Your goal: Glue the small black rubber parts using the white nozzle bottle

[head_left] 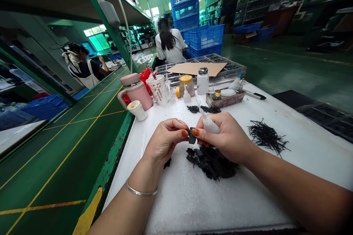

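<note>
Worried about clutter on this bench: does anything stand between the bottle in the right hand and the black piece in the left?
Nothing visible does. The white squeeze bottle in the right hand sits close beside the small black piece held by the left hand; only the right hand's orange-nailed fingertip lies next to the piece.

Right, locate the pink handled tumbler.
In the head view, the pink handled tumbler stands near the left edge of the white table, beside a patterned cup and behind a small lidded cup.
</note>
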Available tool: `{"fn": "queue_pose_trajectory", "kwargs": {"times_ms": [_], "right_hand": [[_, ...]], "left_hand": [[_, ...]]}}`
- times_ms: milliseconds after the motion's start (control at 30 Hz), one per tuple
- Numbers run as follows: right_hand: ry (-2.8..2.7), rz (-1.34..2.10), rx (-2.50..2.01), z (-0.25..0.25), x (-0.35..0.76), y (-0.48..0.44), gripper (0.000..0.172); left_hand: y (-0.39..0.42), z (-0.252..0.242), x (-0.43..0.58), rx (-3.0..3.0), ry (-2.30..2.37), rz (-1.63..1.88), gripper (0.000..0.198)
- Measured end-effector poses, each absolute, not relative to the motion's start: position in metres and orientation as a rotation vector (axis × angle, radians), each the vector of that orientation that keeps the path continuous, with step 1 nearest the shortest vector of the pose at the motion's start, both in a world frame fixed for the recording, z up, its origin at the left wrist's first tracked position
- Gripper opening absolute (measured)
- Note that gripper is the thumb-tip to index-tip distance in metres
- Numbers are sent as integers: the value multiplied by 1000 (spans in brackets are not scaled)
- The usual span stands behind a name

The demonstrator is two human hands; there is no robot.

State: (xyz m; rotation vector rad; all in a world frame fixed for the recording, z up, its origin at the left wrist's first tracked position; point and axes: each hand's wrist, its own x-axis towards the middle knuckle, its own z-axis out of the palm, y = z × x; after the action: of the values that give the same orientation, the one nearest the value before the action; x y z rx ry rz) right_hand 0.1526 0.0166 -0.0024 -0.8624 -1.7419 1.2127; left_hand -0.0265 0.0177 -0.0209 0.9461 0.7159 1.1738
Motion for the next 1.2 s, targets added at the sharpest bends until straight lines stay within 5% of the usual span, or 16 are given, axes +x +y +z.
{"fn": "queue_pose_trajectory", "kwargs": {"times_ms": [267,533,1000,1200], "right_hand": [[-1657,1645,-728,2,154,19,27],[-1732,1727,-610,2,152,16,18],[-1729,1759,-790,-3,150,21,19],[-1684,1627,-815,1,153,24,24]], "left_hand": [[19,-24,-33,975,582,955,25],[21,-25,-38,1008,528,728,82],[23,-22,-41,1096,642,734,83],[23,-16,-44,1115,694,852,68]]}}
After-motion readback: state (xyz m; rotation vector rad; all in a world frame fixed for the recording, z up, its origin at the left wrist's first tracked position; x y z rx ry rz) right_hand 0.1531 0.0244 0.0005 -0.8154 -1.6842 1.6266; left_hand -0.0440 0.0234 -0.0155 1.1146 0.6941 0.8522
